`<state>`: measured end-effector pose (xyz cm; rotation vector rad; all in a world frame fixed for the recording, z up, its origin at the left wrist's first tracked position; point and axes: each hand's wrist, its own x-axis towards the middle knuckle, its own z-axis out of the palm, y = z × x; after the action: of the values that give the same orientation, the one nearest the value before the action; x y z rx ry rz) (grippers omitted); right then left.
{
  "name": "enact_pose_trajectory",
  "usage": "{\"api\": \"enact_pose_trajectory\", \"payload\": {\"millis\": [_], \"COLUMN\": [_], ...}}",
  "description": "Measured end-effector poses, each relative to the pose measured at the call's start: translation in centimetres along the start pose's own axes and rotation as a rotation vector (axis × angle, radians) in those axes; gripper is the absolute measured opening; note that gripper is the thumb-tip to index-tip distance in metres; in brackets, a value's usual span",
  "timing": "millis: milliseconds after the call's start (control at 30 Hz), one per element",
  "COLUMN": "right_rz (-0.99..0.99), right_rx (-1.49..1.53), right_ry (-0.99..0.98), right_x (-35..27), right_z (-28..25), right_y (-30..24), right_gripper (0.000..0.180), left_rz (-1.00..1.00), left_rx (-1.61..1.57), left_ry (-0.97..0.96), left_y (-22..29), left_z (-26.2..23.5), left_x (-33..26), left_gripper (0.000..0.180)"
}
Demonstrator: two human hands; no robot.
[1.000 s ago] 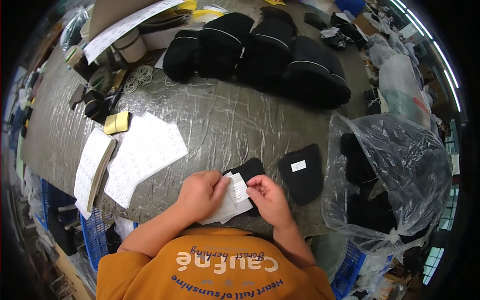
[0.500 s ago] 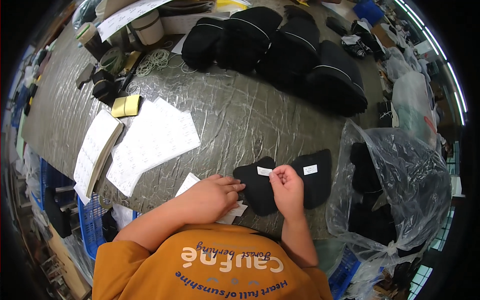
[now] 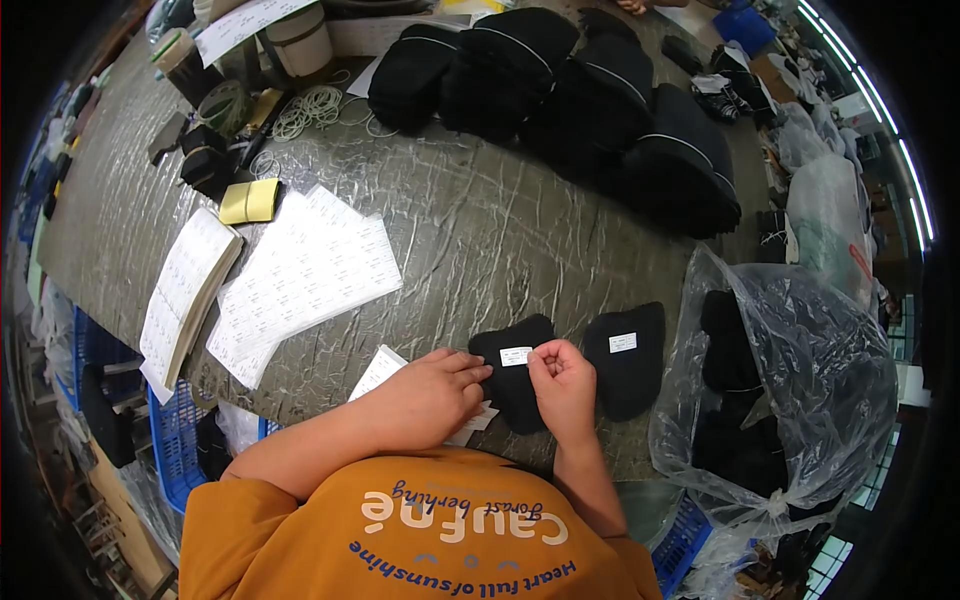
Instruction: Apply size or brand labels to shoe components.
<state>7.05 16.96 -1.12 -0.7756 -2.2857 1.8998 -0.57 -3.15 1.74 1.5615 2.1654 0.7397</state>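
Two black fabric pieces lie side by side near the table's front edge. The left piece [image 3: 516, 380] bears a small white sticker label [image 3: 515, 356], and the right piece [image 3: 627, 362] bears one too. My right hand [image 3: 562, 385] rests on the left piece with its fingertips pinched at the sticker's right end. My left hand [image 3: 428, 395] lies flat over a white label sheet [image 3: 378, 371], its fingertips touching the left piece's edge.
Sheets of white labels [image 3: 305, 275] and a stacked label pad [image 3: 183, 290] lie at left. Piles of black fabric bundles [image 3: 590, 95] sit at the back. A clear plastic bag [image 3: 790, 400] holding black pieces stands at right. Rubber bands [image 3: 310, 105] and tape rolls lie at far left.
My hands moved from the label sheet onto the left black piece. A white sticker now sits on that piece, with my right fingers at it. The view has shifted slightly.
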Motion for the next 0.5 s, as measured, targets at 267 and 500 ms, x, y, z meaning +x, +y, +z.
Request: {"api": "enact_pose_trajectory", "payload": {"millis": [267,500], "right_rz": [-0.018,-0.044], "right_rx": [-0.074,-0.095], "right_ry": [0.018,0.031], "right_x": [0.4,0.4], "right_z": [0.2,0.4], "right_y": [0.2,0.3], "right_gripper": [0.006,0.006], "left_rz": [0.018,0.031], "left_rx": [0.029,0.210], "left_ry": [0.015,-0.035], "left_y": [0.0,0.2], "left_z": [0.1,0.5], "left_x": [0.0,1.0], "left_gripper": [0.023,0.020]}}
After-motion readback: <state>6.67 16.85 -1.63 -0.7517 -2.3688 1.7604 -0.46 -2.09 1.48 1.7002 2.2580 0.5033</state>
